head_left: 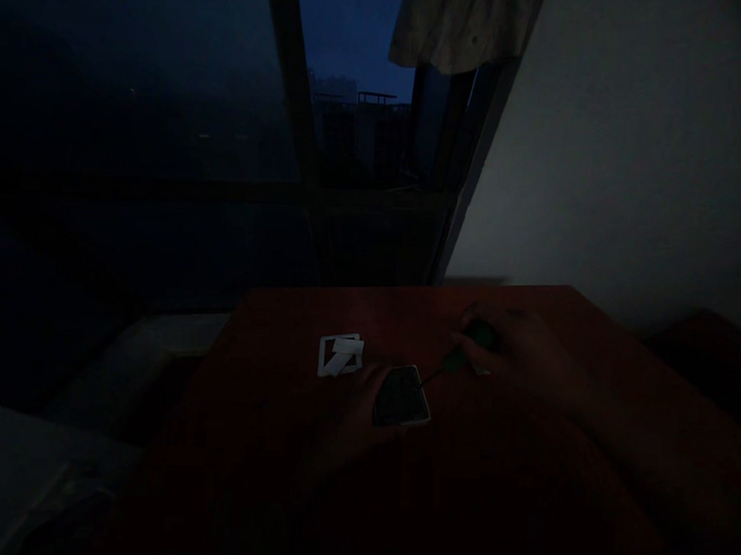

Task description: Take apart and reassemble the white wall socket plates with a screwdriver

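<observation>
My left hand (365,400) is closed round the left side of a small square box (402,397) with a pale rim and a dark face, perhaps a wall switch body; the dimness hides its details. In my right hand (508,345) is a screwdriver (456,359) with a green handle, gripped by fingers and thumb. Its thin shaft slants down to the left, and the tip meets the box near its right edge. I cannot tell whether the tip sits in a screw.
A white square frame (322,357) lies on the red table (267,404), with white flat strips (346,354) across it. Beneath my right hand shows a small pale piece (482,370). Behind the table stand a dark window (306,193) and a pale wall (609,157); a curtain (467,28) hangs above.
</observation>
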A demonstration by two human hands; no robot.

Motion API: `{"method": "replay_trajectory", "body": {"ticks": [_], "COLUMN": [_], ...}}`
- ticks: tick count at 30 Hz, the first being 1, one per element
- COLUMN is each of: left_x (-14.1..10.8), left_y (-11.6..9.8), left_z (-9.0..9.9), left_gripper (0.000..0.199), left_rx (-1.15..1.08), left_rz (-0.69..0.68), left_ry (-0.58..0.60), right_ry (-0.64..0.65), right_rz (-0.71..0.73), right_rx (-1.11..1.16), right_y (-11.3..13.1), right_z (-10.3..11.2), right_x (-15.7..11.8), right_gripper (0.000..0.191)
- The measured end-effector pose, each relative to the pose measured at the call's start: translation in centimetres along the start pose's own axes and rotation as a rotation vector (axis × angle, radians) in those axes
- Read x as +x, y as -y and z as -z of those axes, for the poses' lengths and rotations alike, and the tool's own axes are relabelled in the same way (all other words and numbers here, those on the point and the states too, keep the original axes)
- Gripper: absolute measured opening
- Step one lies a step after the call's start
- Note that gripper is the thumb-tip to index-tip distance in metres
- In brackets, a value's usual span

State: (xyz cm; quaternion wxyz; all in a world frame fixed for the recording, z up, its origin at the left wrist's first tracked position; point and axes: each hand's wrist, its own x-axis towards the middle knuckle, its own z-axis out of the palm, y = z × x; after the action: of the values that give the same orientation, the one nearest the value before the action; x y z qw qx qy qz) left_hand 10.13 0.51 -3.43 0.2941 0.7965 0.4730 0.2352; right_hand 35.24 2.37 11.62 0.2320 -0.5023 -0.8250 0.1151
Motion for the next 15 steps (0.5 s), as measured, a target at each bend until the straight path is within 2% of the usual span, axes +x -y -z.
{"method": "replay_trajectory", "body": {"ticks": [8, 15], "left_x": [0.2, 0.1], "left_y": [0.0, -0.1], "left_z": [0.0, 0.1], "left_gripper": [0.084, 0.085], "left_rx": [0.004, 0.001], "left_rz": [-0.019, -0.009], "left_ry": [-0.016, -0.015], "right_ry": [0.004, 0.091], "right_rz": [0.033, 0.158], "right_rx": [-0.019, -0.050], "right_y": [0.5, 1.4], "right_z": [-0.1, 0.5], "right_x": [0.5, 1.3], "right_gripper": [0.015, 0.011]}}
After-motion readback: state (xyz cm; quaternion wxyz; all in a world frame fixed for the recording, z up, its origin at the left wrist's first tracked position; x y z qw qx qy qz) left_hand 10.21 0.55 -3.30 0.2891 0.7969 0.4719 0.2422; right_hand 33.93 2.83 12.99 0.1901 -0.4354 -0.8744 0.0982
